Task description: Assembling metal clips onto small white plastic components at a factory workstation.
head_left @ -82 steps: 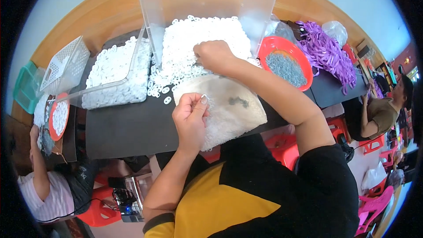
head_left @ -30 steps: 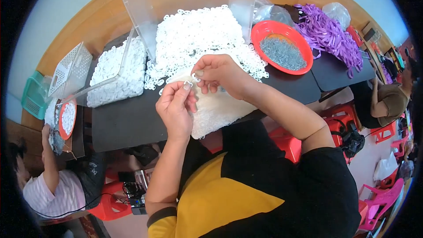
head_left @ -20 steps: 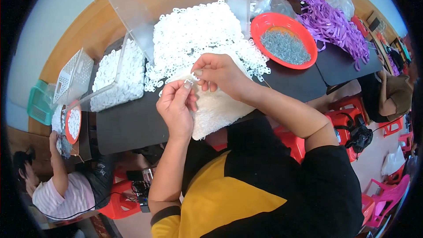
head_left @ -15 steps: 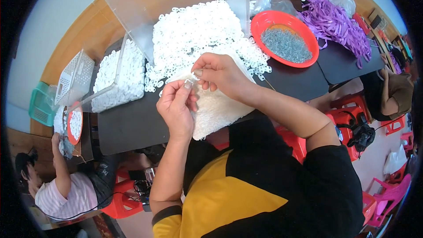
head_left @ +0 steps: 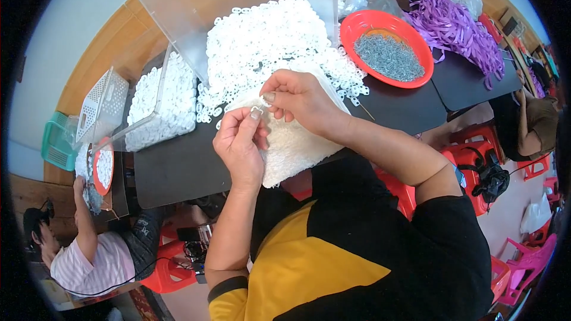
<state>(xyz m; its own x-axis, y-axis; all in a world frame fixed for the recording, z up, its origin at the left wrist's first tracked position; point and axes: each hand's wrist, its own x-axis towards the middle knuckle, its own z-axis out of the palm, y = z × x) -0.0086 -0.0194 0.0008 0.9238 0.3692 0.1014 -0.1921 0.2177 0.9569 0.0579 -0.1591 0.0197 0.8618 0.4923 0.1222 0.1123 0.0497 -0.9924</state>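
My left hand [head_left: 241, 145] and my right hand [head_left: 297, 100] meet over the black table [head_left: 172, 163], fingertips pinched together on one small white plastic ring [head_left: 257, 110]. Under both hands lies a whitish bag [head_left: 294, 142] filled with finished pieces. Just beyond them spreads a big heap of white plastic rings [head_left: 267, 47], spilling from a tipped clear plastic bin [head_left: 196, 0]. A red bowl of small grey metal pieces [head_left: 389, 53] stands to the right of the heap.
A clear box of white rings [head_left: 163, 107] sits left of the heap, with a white basket [head_left: 101, 104] and green basket [head_left: 56, 142] beyond. Purple ribbons [head_left: 452, 21] lie far right. A seated person [head_left: 95, 255] works at lower left, another person [head_left: 532, 122] at right. Red stools [head_left: 482, 148] stand beside me.
My right hand left the heap of rings and came back to meet my left hand. Both hands now pinch one small white piece above the bag.
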